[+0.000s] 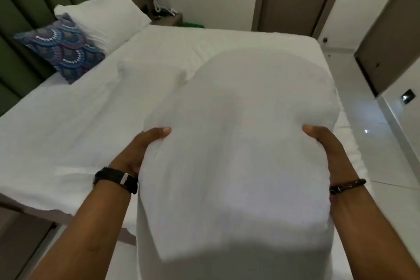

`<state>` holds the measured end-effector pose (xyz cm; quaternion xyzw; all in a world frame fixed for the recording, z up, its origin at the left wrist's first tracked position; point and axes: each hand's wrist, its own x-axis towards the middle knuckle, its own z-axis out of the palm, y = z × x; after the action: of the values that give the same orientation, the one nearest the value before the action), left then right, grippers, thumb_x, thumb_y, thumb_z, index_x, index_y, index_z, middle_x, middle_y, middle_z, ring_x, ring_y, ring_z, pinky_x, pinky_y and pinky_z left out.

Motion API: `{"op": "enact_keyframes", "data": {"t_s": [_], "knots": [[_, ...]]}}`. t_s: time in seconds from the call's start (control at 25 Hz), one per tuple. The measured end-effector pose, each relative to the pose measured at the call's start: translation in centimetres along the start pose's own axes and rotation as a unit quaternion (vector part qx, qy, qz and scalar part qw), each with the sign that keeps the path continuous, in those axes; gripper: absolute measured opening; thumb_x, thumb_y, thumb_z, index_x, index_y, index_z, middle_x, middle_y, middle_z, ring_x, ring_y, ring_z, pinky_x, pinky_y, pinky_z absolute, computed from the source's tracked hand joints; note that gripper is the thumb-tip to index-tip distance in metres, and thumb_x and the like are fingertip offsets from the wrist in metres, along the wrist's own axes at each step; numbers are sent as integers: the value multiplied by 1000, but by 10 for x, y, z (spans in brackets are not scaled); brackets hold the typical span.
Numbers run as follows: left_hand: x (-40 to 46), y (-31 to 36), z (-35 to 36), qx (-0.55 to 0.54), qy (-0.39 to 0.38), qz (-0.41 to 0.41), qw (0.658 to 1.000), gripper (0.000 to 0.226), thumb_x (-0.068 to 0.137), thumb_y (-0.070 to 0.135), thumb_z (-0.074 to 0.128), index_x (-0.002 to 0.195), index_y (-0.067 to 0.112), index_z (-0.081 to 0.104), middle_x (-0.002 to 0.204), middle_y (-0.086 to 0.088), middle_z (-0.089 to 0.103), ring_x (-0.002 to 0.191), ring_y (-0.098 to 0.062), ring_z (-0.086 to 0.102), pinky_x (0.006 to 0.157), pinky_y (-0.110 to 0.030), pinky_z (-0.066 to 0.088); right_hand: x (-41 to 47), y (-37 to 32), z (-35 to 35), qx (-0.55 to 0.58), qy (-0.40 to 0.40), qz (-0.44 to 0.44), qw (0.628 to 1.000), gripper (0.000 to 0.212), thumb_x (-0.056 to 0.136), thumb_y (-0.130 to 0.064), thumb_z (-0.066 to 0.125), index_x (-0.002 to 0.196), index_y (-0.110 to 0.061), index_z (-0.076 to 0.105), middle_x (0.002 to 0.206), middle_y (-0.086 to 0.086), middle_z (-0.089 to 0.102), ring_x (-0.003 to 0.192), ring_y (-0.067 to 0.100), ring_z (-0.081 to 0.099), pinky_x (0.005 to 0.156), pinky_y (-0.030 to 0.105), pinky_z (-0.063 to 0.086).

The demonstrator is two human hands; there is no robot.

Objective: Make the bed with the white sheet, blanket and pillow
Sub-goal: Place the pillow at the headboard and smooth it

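White pillow [238,143] is being held above the bed's [68,125] foot edge, long axis pointing away; left hand [141,150] and right hand [327,150] are each gripping a side, equally near. The head-end corner is lying far left.

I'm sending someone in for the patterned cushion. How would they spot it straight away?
Go to the green padded headboard at the head of the bed. The patterned cushion leans there, in front of a white pillow. It is the only coloured item on the bed, blue and purple with ringed fan shapes.
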<state>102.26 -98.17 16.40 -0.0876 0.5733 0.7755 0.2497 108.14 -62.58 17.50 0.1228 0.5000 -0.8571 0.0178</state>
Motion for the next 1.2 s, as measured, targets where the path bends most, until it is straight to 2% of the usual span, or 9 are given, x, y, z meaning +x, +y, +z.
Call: {"op": "enact_keyframes", "data": {"t_s": [0.08, 0.12, 0.24, 0.36, 0.64, 0.84, 0.96, 1.08, 1.2], "knots": [[-40, 34, -56, -7, 5, 30, 1000, 32, 78, 27, 73, 105, 12, 73, 90, -9, 80, 73, -22, 77, 60, -31, 62, -12, 19, 71, 9, -36, -9, 999, 46, 84, -19, 57, 129, -11, 58, 100, 8, 67, 80, 22, 69, 63, 29, 57], [-58, 49, -86, -4, 10, 46, 999, 34, 76, 30, 72, 104, 12, 73, 89, -8, 80, 72, -21, 77, 60, -30, 62, -18, 27, 106, 9, -53, -16, 998, 50, 81, -21, 59, 130, -10, 57, 99, 8, 68, 79, 21, 69, 62, 28, 57], [-98, 98, -165, 12, 4, 80, 997, 70, 35, 43, 96, 97, 14, 80, 90, -9, 80, 72, -21, 77, 59, -29, 62, -21, 46, 205, -15, -63, -33, 997, 58, 76, -20, 63, 132, -8, 56, 99, 8, 70, 80, 21, 70, 62, 28, 57], [-108, 132, -231, 14, 15, 88, 996, 74, 25, 41, 99, 91, 13, 82, 88, -10, 80, 70, -21, 76, 59, -29, 62, -4, 70, 276, -12, -64, -44, 997, 52, 76, -22, 59, 127, -9, 59, 95, 5, 73, 79, 19, 71, 62, 26, 56], [-89, 194, -389, -13, 123, 50, 991, 33, 71, 28, 76, 97, 8, 77, 83, -13, 79, 65, -23, 75, 58, -31, 62, 107, 156, 418, -7, -99, 4, 995, 30, 89, -18, 52, 115, -11, 65, 86, 5, 73, 72, 19, 70, 57, 25, 55], [-57, 275, -518, 10, 170, 60, 984, 25, 76, 33, 71, 80, 10, 81, 72, -10, 78, 56, -19, 73, 52, -27, 60, 195, 215, 553, -14, -107, 7, 994, 23, 89, -20, 57, 109, -10, 62, 80, 6, 65, 69, 21, 64, 57, 23, 53], [-34, 319, -603, 15, 150, 65, 986, 29, 53, 29, 86, 76, 13, 83, 76, -8, 79, 60, -18, 75, 54, -27, 60, 237, 252, 635, -4, -96, 6, 995, 47, 79, -25, 65, 121, -5, 62, 98, 9, 66, 86, 24, 65, 71, 30, 54], [8, 366, -713, 21, 139, 74, 987, 12, 72, 23, 75, 76, 15, 84, 77, -4, 80, 65, -15, 75, 58, -26, 61, 291, 310, 727, 6, -79, -3, 997, 42, 78, -26, 63, 117, -11, 65, 98, 7, 67, 89, 24, 64, 77, 33, 51], [52, 411, -822, 19, 163, 44, 985, 26, 86, 28, 62, 82, 16, 84, 87, -4, 80, 73, -16, 76, 69, -30, 64, 351, 370, 811, 16, -62, 0, 998, 22, 88, -21, 54, 104, -16, 68, 87, 2, 69, 78, 18, 68, 66, 27, 54]]}}
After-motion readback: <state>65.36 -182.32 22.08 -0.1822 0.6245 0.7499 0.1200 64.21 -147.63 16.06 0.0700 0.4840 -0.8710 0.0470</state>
